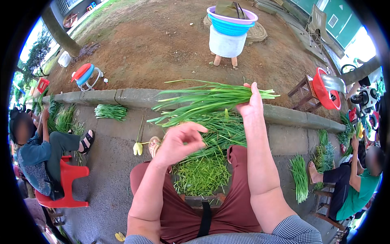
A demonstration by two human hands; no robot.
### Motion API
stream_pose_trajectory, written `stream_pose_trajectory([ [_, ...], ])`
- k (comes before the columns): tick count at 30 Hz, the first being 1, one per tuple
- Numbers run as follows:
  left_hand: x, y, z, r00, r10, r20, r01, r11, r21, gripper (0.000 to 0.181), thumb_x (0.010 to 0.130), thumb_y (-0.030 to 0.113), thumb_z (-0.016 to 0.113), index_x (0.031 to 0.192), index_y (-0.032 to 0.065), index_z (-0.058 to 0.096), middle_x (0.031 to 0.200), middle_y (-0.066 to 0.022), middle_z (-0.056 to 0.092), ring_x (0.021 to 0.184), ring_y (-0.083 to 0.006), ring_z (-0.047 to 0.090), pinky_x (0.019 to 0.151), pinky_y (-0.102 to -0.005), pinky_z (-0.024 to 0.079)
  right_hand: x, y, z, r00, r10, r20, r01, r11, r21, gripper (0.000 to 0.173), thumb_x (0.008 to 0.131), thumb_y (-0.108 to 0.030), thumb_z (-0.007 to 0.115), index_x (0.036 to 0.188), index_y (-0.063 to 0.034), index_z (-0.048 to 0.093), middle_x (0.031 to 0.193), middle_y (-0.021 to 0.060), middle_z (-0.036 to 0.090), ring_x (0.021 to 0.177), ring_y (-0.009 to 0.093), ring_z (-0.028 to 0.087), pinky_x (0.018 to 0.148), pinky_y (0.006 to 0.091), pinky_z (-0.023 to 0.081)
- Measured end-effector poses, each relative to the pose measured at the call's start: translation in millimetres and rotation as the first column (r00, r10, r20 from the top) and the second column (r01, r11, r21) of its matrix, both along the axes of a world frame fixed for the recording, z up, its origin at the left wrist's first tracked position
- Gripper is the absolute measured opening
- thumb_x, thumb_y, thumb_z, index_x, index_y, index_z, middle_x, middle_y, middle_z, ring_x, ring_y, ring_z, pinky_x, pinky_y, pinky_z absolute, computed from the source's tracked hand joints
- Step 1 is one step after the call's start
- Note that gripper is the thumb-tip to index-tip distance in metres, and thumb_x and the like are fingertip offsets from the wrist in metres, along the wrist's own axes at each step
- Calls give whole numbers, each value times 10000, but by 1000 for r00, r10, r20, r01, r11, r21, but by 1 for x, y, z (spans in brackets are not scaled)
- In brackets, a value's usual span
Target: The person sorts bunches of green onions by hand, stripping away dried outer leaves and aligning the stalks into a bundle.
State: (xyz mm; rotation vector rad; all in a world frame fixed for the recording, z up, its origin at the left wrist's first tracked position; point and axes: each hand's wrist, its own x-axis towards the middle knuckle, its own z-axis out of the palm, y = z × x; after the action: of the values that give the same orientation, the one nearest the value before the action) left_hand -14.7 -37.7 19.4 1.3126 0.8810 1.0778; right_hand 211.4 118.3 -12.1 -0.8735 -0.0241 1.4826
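Observation:
A bunch of long green chive-like leaves (210,96) is gripped near its pale stem ends by my right hand (251,102). The leaf tips fan out to the left, above the stone kerb. My left hand (182,140) is lower and to the left, thumb and forefinger curled with a gap between them; I see nothing held in it. Beneath both hands lies a heap of loose green leaves (224,129), partly hidden by my left hand. Short trimmed green pieces (202,177) are piled between my knees.
A stone kerb (137,97) runs across in front. Leaf bundles lie at left (110,112) and right (299,178). One person (36,161) sits on a red plastic chair (68,183); another person (356,186) sits at right. Beyond stand basins (233,24) on a stool (228,42).

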Motion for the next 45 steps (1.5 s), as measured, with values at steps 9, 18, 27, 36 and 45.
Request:
stream_pose_trajectory([
  [9, 36, 9, -4, 809, 510, -292, -260, 756, 600, 125, 762, -16, 662, 883, 12, 646, 820, -94, 643, 646, -193, 602, 602, -280, 484, -10, -4, -2, 1000, 5, 6, -5, 1000, -5, 342, 888, -420, 569, 828, -85, 603, 857, 62, 585, 823, 241, 574, 744, 433, 484],
  [18, 25, 41, -23, 538, 653, -533, -268, 732, 627, 148, 730, 93, 703, 853, 30, 648, 809, -102, 594, 733, -293, 591, 636, -362, 474, -29, -14, 7, 991, 62, 121, -64, 998, 13, 338, 873, -415, 596, 827, -80, 605, 823, 47, 587, 774, 199, 568, 707, 381, 485],
  [27, 29, 42, -24, 586, 666, -461, -351, 722, 596, 127, 713, 51, 699, 830, 56, 650, 742, -76, 590, 632, -222, 588, 566, -319, 465, -41, -18, 17, 907, -83, 413, 17, 987, 162, 329, 871, -353, 622, 785, -37, 604, 771, 25, 583, 720, 126, 529, 644, 295, 436],
  [36, 19, 39, -22, 780, 302, -548, -264, 953, 149, 119, 769, 90, 689, 852, 5, 679, 689, -26, 625, 594, -83, 526, 535, -241, 409, -43, -19, 21, 846, -162, 507, 53, 973, 223, 334, 887, -336, 608, 764, -26, 607, 801, 34, 592, 734, 107, 504, 688, 281, 413],
  [45, 3, 20, -6, 970, -225, -88, 177, 910, -375, 174, 857, 179, 607, 882, 36, 703, 659, 51, 577, 528, 0, 389, 463, -169, 302, -7, -9, 17, 897, -218, 384, 182, 975, 128, 380, 893, -413, 569, 800, -50, 635, 803, 42, 580, 707, 154, 568, 599, 306, 485],
])
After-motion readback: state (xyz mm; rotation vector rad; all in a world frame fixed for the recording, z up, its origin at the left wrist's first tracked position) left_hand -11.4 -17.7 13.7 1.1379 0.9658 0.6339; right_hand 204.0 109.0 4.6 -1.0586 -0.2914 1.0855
